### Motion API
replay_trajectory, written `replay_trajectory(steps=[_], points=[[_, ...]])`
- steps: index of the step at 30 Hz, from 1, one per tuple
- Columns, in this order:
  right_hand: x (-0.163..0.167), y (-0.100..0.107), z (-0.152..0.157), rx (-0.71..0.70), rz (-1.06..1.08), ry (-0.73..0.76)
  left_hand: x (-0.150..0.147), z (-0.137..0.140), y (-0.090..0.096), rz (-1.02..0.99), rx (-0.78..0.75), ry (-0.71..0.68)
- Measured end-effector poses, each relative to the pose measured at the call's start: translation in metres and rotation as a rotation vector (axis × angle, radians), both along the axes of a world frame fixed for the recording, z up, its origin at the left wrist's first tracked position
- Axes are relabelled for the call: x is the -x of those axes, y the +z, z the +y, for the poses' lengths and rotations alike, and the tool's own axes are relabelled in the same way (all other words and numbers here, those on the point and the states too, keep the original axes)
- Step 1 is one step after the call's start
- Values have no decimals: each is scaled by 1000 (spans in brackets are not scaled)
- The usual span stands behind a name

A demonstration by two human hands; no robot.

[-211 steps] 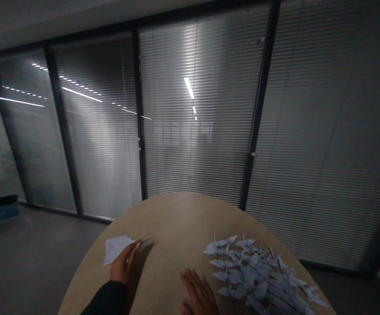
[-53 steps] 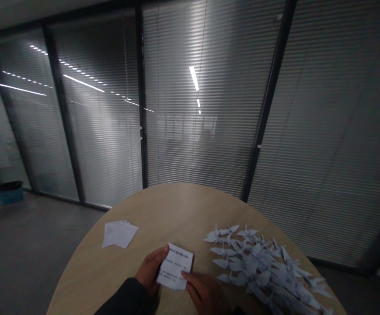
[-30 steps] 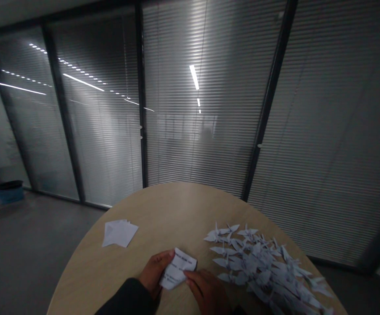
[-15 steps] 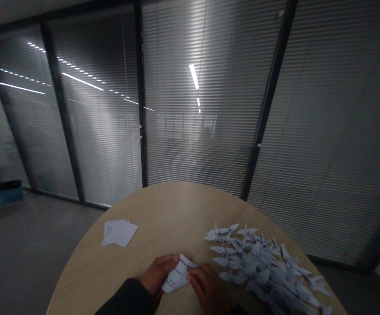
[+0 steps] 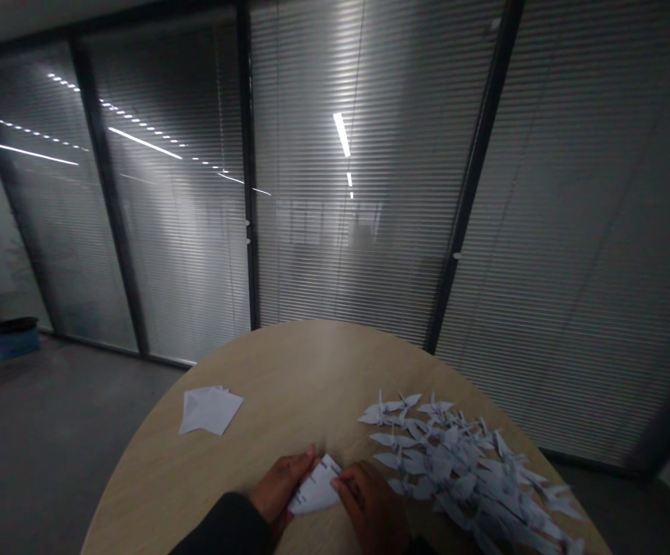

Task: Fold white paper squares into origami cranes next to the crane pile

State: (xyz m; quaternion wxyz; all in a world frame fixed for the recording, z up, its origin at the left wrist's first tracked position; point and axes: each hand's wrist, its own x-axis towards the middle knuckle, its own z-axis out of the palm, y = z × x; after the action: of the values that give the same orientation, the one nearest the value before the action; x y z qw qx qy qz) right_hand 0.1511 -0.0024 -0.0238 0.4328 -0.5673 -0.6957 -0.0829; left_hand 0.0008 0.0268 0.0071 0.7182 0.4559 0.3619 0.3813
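Note:
A small folded sheet of white paper (image 5: 316,489) with dark print is held between my two hands, low over the near part of the table. My left hand (image 5: 281,487) grips its left side, thumb on top and fingers curled beneath. At the paper's right edge, my right hand (image 5: 372,502) pinches it between thumb and fingers. Just right of that hand lies a heap of folded paper cranes (image 5: 462,462), several of them overlapping. The undersides of the paper and some fingertips are hidden.
Loose white paper squares (image 5: 213,410) lie overlapped on the left of the round wooden table (image 5: 317,354). Behind the table runs a glass partition with blinds (image 5: 346,262). A blue tub (image 5: 11,339) stands on the floor at far left.
The paper has turned slightly between my hands and its visible printed face looks narrower, with a pointed top. My hands have shifted only a little; the cranes and paper squares stay put.

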Motion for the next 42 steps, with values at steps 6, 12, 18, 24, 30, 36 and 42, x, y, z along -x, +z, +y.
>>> replay_trajectory(steps=[6,12,18,24,30,36,42], points=[[1,3,-1,-3,-19,-52,-2,-4,5,-33,-4,21],[2,2,-1,5,-16,-62,0,-1,-1,19,-68,-72],[1,0,0,21,-10,-75,4,0,-3,139,-178,-158],[1,1,-1,8,23,-72,1,-3,-3,212,-207,-88],[2,-1,1,-25,154,-48,-2,-4,-5,214,-179,-66],[0,-2,4,46,245,105,-2,-7,-5,200,-151,-100],[-5,6,1,185,260,93,-2,-7,-8,200,-137,-100]])
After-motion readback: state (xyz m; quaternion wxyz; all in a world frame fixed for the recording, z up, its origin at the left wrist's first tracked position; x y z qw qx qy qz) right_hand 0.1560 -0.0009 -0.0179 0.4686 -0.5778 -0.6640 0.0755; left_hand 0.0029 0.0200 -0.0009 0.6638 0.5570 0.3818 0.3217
